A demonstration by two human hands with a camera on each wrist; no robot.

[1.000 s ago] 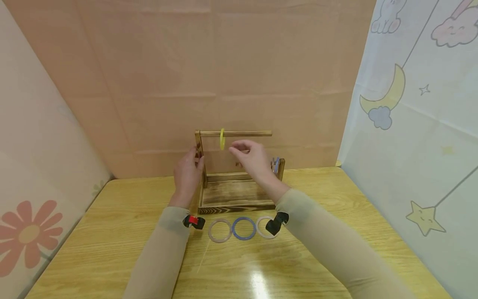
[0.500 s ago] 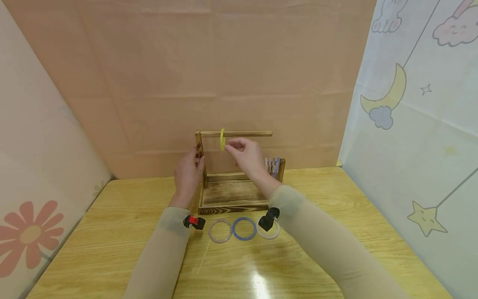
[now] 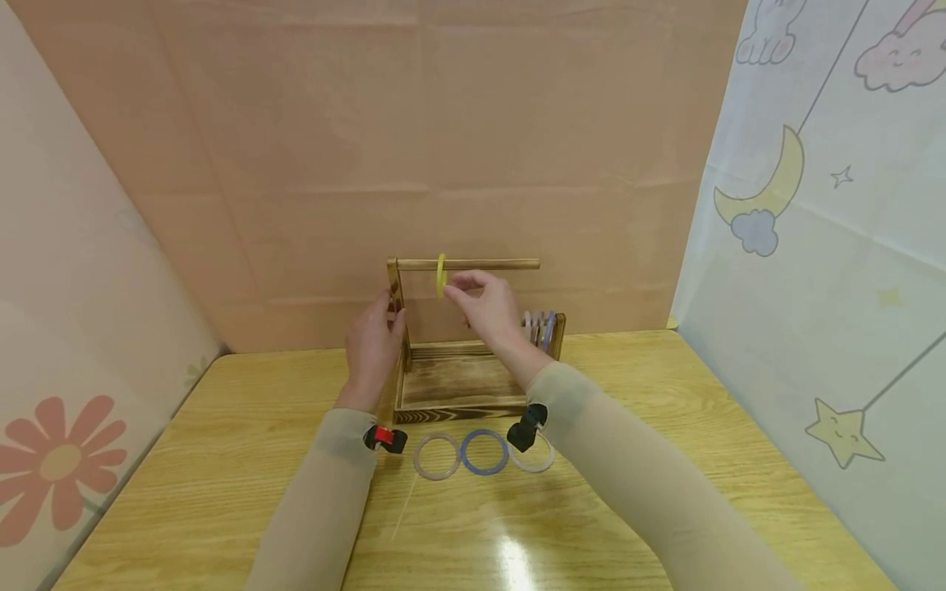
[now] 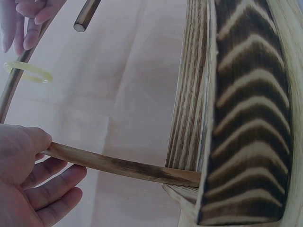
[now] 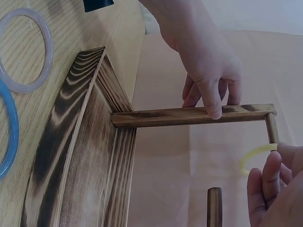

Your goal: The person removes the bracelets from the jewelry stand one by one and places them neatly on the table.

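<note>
A yellow bangle [image 3: 441, 276] hangs on the upper bar [image 3: 495, 264] of a wooden stand, near the bar's left end. My left hand [image 3: 372, 338] grips the upright post [image 4: 118, 165], thumb on one side and fingers on the other. My right hand [image 3: 488, 310], fingers loosely bent, has its fingertips beside the bangle's right side. In the left wrist view those fingertips lie close to the yellow bangle [image 4: 35, 74], not around it; whether they touch is unclear. Several bangles [image 3: 538, 327] hang on the lower right rod, partly behind my right arm.
The stand's tray base [image 3: 458, 386] rests on the wooden table [image 3: 259, 460]. In front of it lie a pinkish bangle [image 3: 436, 478], a blue bangle [image 3: 484, 473] and a pale bangle [image 3: 543, 469], side by side. Behind is a tan backdrop [image 3: 473, 123].
My right hand has moved slightly left, from apart from the yellow bangle to right beside it. The bangle has barely shifted, and my left hand still holds the post.
</note>
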